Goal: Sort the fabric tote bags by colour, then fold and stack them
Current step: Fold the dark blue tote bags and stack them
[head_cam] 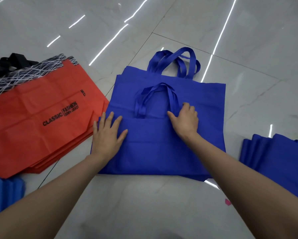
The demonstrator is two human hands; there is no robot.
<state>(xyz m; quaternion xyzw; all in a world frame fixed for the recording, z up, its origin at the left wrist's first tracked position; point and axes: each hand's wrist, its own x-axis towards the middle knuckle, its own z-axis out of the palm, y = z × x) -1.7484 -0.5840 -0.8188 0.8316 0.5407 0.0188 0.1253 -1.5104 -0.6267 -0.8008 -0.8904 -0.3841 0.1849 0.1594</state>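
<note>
A blue tote bag (155, 149) lies flat on top of a pile of blue totes (205, 94) in the middle of the floor, its handles (155, 99) folded onto the pile. My left hand (108, 133) presses flat with spread fingers on the top bag's left edge. My right hand (184, 118) rests on the bag's upper edge by the right handle strap, fingers partly curled over the fabric there. A stack of orange totes (41, 121) printed with black lettering lies to the left.
Folded blue bags (274, 157) sit at the right edge. More blue fabric (5, 192) shows at the lower left. Dark bags with white line patterns (15, 71) lie behind the orange stack. The floor is glossy grey tile (144, 204) with a small pink scrap (228, 202).
</note>
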